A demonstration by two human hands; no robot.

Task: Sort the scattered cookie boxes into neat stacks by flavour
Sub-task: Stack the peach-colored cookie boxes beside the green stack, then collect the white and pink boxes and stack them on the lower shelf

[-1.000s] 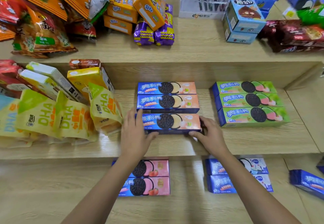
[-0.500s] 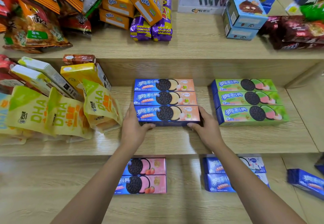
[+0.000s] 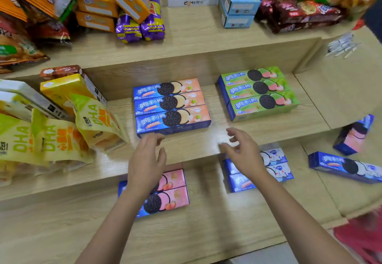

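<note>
Three peach-orange cookie boxes (image 3: pixel 171 104) lie side by side on the middle shelf, and three green boxes (image 3: pixel 259 93) sit to their right. On the lower shelf lie two pink boxes (image 3: pixel 171 193) and two white-and-blue boxes (image 3: pixel 275 166), both partly hidden by my arms. A loose blue box (image 3: pixel 345 166) lies at the right, and a pink box (image 3: pixel 354 134) stands tilted above it. My left hand (image 3: pixel 145 162) and my right hand (image 3: pixel 242 152) hover open just in front of the peach boxes, touching nothing.
Yellow DHA pouches (image 3: pixel 51 137) and leaning snack boxes (image 3: pixel 62 90) crowd the middle shelf's left. The top shelf holds orange boxes (image 3: pixel 115 1), purple packs (image 3: pixel 140 25), light-blue cartons (image 3: pixel 237 1) and dark red packets (image 3: pixel 299 13). Pens (image 3: pixel 343 46) lie on the right-hand shelf section.
Both hands have let go of the front peach box and drawn back toward me, fingers spread. The box stays in line with the other two. The camera has turned to the right.
</note>
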